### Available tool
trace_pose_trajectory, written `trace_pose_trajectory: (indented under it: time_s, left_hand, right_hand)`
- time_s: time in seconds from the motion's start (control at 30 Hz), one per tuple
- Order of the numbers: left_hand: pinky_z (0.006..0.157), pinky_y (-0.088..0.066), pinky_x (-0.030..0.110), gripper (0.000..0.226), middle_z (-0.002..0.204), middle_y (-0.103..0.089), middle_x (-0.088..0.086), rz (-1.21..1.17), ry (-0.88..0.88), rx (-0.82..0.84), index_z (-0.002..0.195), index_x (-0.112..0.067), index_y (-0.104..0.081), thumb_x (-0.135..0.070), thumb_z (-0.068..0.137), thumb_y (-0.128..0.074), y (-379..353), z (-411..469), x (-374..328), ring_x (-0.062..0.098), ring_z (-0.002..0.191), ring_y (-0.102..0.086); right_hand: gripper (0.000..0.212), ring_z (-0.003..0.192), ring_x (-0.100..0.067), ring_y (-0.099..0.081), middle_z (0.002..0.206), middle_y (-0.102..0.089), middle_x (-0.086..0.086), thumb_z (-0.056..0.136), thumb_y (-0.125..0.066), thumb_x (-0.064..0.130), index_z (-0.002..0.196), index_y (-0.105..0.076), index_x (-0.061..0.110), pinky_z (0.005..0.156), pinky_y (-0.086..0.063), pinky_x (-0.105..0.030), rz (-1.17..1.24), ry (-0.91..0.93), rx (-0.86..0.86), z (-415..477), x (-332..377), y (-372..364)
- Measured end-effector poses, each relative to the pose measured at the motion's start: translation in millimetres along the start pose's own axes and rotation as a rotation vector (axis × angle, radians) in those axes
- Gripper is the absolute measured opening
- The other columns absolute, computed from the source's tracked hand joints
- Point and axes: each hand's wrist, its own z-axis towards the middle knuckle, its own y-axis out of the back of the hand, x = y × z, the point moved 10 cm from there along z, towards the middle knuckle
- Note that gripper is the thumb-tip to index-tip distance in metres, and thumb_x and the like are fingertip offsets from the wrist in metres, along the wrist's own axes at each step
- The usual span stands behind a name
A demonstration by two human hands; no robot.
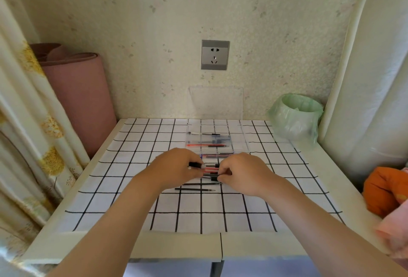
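Sorting looks partly done. Mid-frame, left hand (176, 167) and right hand (240, 173) each pinch an end of the bunch of black and red plastic pens (210, 169). The clear plastic divided box (239, 139) just above already holds a few pens. Two thin black refills (194, 189) lie loose below.

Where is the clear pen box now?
Head view: the clear pen box sits on the checked cloth, just beyond the left hand and right hand gripping pens, left of the green-bagged bin.
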Motion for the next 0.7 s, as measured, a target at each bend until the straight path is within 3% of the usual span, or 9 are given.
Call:
trace_pose_trajectory:
  time_s: [0.27,0.53,0.7]
  left_hand:
    - [0.080,-0.054,0.039,0.014,0.092,-0.067,-0.010,0.037,-0.021,0.061,0.099,-0.035,-0.071,-0.040,0.087,-0.065,-16.3,8.4,-5.6,0.012,0.087,-0.062]
    - [0.075,-0.053,0.030,0.012,0.092,-0.068,-0.007,0.111,0.044,0.129,0.096,-0.030,-0.070,-0.034,0.087,-0.064,-24.8,3.9,0.4,0.013,0.085,-0.062]
    - [0.058,-0.037,0.022,0.001,0.085,-0.061,-0.009,0.165,0.040,0.194,0.086,-0.030,-0.065,-0.030,0.087,-0.066,-39.3,3.8,-1.4,0.011,0.077,-0.056]
  right_hand:
    - [0.016,0.081,-0.007,-0.059,0.088,-0.069,0.015,0.086,-0.065,0.045,0.094,-0.073,0.034,0.068,-0.046,-0.027,0.058,0.012,-0.035,0.8,4.7,2.5]
    - [0.015,0.082,-0.006,-0.059,0.086,-0.067,0.017,0.087,-0.065,0.033,0.097,-0.076,0.031,0.070,-0.046,-0.025,0.023,-0.084,0.099,-3.4,-20.5,-4.6]
    - [0.022,0.088,-0.008,-0.062,0.087,-0.061,0.017,0.080,-0.074,0.034,0.102,-0.070,0.031,0.073,-0.048,-0.025,0.046,-0.083,0.178,-9.1,-23.6,-14.0]
